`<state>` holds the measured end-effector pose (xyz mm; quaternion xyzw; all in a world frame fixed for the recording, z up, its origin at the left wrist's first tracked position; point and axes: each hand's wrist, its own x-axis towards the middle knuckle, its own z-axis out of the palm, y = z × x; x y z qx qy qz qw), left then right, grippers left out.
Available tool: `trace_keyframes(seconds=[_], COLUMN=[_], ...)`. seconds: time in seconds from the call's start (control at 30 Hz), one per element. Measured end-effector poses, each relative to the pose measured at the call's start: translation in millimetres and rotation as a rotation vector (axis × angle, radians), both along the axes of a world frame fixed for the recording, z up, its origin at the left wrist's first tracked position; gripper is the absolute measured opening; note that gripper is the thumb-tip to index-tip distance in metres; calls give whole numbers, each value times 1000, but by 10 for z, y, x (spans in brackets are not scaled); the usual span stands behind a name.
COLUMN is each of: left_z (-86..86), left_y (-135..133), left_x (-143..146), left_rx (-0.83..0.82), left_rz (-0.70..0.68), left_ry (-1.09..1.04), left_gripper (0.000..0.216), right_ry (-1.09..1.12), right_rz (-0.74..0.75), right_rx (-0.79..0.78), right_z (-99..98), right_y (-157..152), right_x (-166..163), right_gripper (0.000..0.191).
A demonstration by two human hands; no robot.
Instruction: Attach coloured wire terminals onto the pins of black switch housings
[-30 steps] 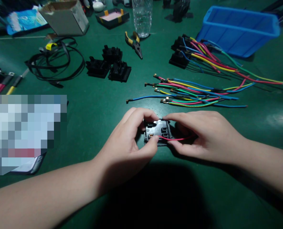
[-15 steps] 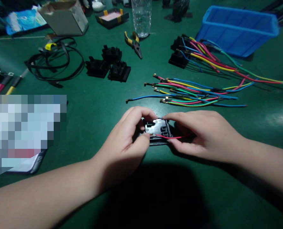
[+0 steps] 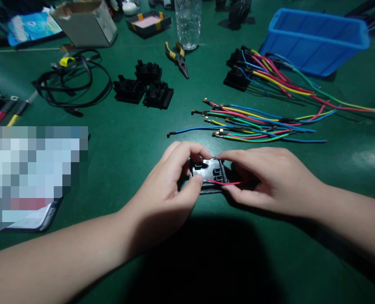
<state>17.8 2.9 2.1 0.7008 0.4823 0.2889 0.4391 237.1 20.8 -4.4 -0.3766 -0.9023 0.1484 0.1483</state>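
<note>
A small black plastic connector housing lies on the green mat between both hands. My left hand curls round its left side, thumb tip pressing on the end of a red wire at the housing's front face. My right hand holds the housing's right side, and the red wire runs under its fingers. Both hands are closed on the part.
Loose coloured wires lie just beyond the hands. Further back are black housings, wired housings, pliers, a blue bin, a clear bottle, a cardboard box and black straps. A blurred patch covers something at the left.
My left thumb has slid slightly along the housing's front onto the wire's terminal end. The housing and my right hand have barely moved.
</note>
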Motion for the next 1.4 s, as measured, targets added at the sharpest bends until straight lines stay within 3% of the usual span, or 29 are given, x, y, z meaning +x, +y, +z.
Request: trace_keyframes(seconds=[0.27,0.7,0.93,1.4], left_z=[24,-52,-52,-1], left_y=[30,25,-8,-12], left_x=[-10,-27,-42,-16], left_rx=[-151,-94,-68,-46], left_rz=[8,52,54,28], left_ry=[-106,-68,-36,68], left_gripper=[24,16,41,45], right_ry=[11,15,29,116], right_rz=[11,11,-8,-17], right_rx=[5,16,16,23], right_z=[-3,-15,-15,-55], right_y=[1,11,4,1], right_x=[3,-4,3,28], right_gripper=[31,35,36,36])
